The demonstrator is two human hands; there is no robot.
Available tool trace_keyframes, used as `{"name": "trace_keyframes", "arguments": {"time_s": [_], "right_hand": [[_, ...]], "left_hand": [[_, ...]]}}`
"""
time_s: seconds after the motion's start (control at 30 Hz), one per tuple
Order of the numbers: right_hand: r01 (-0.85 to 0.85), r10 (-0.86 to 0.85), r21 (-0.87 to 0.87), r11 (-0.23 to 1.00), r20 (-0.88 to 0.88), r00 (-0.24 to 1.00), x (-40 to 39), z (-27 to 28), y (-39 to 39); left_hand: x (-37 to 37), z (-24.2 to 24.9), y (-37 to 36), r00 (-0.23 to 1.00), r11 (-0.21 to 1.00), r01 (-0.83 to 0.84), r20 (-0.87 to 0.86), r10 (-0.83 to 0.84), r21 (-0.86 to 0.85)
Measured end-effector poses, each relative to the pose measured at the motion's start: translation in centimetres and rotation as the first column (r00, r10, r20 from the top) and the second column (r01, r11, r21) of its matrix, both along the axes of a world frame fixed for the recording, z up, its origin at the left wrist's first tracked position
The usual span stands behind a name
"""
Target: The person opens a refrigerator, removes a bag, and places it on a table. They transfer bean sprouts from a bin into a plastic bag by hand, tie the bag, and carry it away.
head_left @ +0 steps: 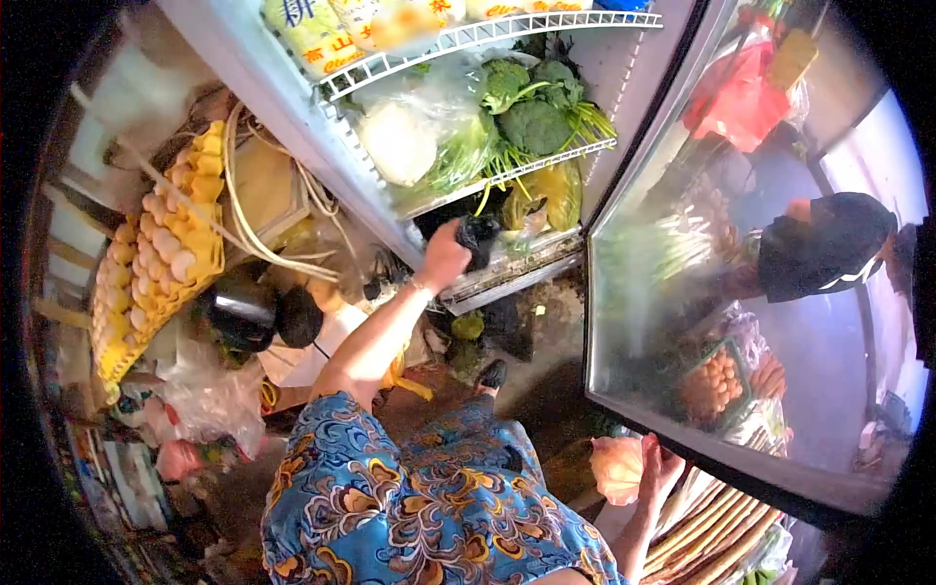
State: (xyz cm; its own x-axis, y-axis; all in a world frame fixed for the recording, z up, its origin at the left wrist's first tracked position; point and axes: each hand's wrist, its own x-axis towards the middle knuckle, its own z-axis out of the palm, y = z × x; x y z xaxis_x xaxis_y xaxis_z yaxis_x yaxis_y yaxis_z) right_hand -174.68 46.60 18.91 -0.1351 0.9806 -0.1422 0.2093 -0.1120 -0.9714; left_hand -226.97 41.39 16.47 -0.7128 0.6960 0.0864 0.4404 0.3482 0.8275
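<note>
My left hand (446, 258) reaches into the bottom of an upright refrigerator (322, 107), fingers closed on a black plastic bag (478, 234). On the shelf above it are broccoli (536, 129), a white cauliflower (395, 143) in clear plastic and leafy greens. Yellowish-green vegetables in a bag (558, 195) lie to the right of the black bag. My right hand (661, 470) is at the edge of the swung-out glass door (624, 312), its fingers closed around the frame. A pinkish-orange bag (617, 470) is right beside that hand.
Egg trays (161, 244) with many eggs lean at left, near cables (239, 214) and a dark round pot (244, 312). Clear plastic bags (210, 409) lie lower left. Long brown roots or stalks (717, 531) are stacked below the door. Through the glass, a person in a dark cap (829, 244) shows.
</note>
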Motion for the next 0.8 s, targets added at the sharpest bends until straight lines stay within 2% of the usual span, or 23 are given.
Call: {"name": "trace_keyframes", "arguments": {"time_s": [0.03, 0.07, 0.1, 0.13, 0.17, 0.2, 0.27, 0.3, 0.33, 0.4, 0.43, 0.47, 0.5, 0.53, 0.6, 0.63, 0.67, 0.73, 0.8], "right_hand": [[0.001, -0.001, -0.005, 1.000, 0.006, 1.000, -0.2, -0.3, -0.1], [0.062, -0.062, 0.005, 0.998, -0.037, 0.997, -0.3, -0.8, -0.1], [0.124, -0.122, 0.014, 0.992, -0.081, 0.989, -0.4, -1.4, -0.2], [0.126, -0.124, 0.014, 0.992, -0.074, 0.989, 0.3, -2.2, -0.1], [0.066, -0.066, -0.012, 0.998, -0.053, 0.996, 1.4, -3.0, -0.1], [0.005, -0.006, -0.041, 0.999, -0.032, 0.999, 1.8, -2.9, -0.2], [0.067, -0.064, -0.100, 0.993, 0.035, 0.997, 2.0, -3.2, -0.4], [0.069, -0.073, -0.104, 0.992, -0.042, 0.996, 1.8, -3.2, -0.5], [0.069, -0.082, -0.109, 0.992, -0.119, 0.989, 1.7, -3.3, -0.5], [0.047, -0.060, -0.116, 0.992, -0.111, 0.992, 1.1, -2.8, -0.6], [0.064, -0.068, -0.060, 0.996, -0.080, 0.994, 0.1, -2.1, -0.9], [0.077, -0.077, -0.002, 0.997, -0.052, 0.996, -0.8, -1.4, -1.1], [0.002, -0.002, 0.016, 1.000, -0.001, 1.000, -1.2, -0.6, -1.1], [0.046, -0.046, -0.004, 0.999, -0.003, 0.999, -2.7, 1.1, -2.0], [-0.187, 0.168, 0.114, 0.976, 0.163, 0.972, -1.4, -0.7, -1.9], [-0.260, 0.232, 0.046, 0.964, 0.324, 0.917, -1.9, 1.3, -2.4], [-0.364, 0.352, -0.038, 0.931, 0.367, 0.861, -2.2, 1.9, -2.8], [-0.314, 0.318, -0.050, 0.948, 0.101, 0.943, -0.7, -4.3, -3.5], [-0.579, 0.550, 0.087, 0.810, 0.226, 0.804, -0.3, -6.8, -3.6]], "left_hand": [[-0.3, 0.5, 0.3, 0.987, 0.997, -0.062, 0.148, 0.055, 0.041], [-2.8, -3.1, 0.5, 0.990, 0.979, 0.072, -0.130, -0.047, 0.193], [-3.3, -2.9, 1.1, 0.995, 0.999, -0.051, -0.086, 0.050, -0.010], [-3.5, -2.7, 1.6, 0.987, 0.963, -0.162, -0.060, 0.152, -0.217], [-4.7, -6.4, 1.2, 0.982, 0.987, -0.143, -0.138, 0.132, -0.077], [-4.3, -7.5, 1.1, 0.983, 0.987, -0.141, -0.128, 0.130, -0.081], [-3.3, -9.4, 0.3, 0.959, 0.970, -0.243, -0.159, 0.236, -0.025], [-2.6, -10.3, -0.4, 0.956, 0.981, -0.191, -0.229, 0.182, -0.019], [-1.3, -9.6, -0.9, 0.975, 0.990, -0.138, -0.170, 0.141, 0.024], [2.9, -6.7, -2.4, 0.996, 0.992, 0.005, 0.084, 0.005, -0.123], [4.6, -8.3, -3.1, 0.985, 0.964, 0.174, 0.048, -0.168, -0.201], [6.4, -9.8, -3.7, 0.942, 0.901, 0.329, 0.024, -0.336, -0.282], [9.2, -9.7, -4.8, 0.883, 0.857, 0.460, 0.015, -0.470, -0.233], [12.3, -9.3, -5.9, 0.806, 0.792, 0.582, -0.003, -0.592, -0.185], [18.0, -7.5, -7.6, 0.678, 0.705, 0.703, 0.388, -0.624, -0.093], [20.2, -6.7, -8.3, 0.587, 0.626, 0.780, 0.381, -0.714, -0.028], [22.1, -5.9, -9.0, 0.491, 0.538, 0.842, 0.361, -0.793, 0.035], [25.2, -3.6, -10.1, 0.363, 0.423, 0.906, 0.462, -0.809, 0.029], [27.2, -4.2, -10.8, 0.316, 0.396, 0.913, 0.436, -0.842, 0.103]]}}
